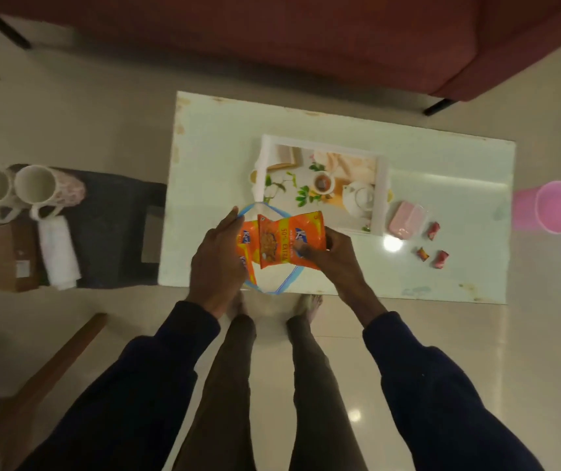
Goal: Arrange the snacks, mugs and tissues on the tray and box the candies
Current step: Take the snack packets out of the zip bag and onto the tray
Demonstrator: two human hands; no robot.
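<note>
**Snack packets coming out of the bag, tray has nothing on it yet**

So this looks like the snack step. The left hand [218,263] is gripping the rim of a clear bag with blue edging [274,287] at the near edge of the white table [442,185], with one orange snack packet [247,248] tucked against its palm. The right hand [332,254] is pinching a second orange packet [289,243] by its right side, held above the bag mouth. Whether that one is fully clear of the bag, I can't tell.

The tray [379,195] sits just beyond the hands, and I can't see a real object on it; the teapot and cup are only its printed picture. My guess for the next move: carry the packet forward over the tray's near rim and lay it flat, leaving space for mugs and tissues.

Everything else is waiting. Two mugs [14,190] and a tissue pack [58,256] are on a dark side stand [116,232] left of the table. Three wrapped candies [434,248] lie loose right of the tray, near a pink box [406,220].

Hard to make out: the box seems to have a clear lid, but open or closed is unclear. A brown thing beside the tissues is unidentifiable, and the packets' print is mostly blurred.
</note>
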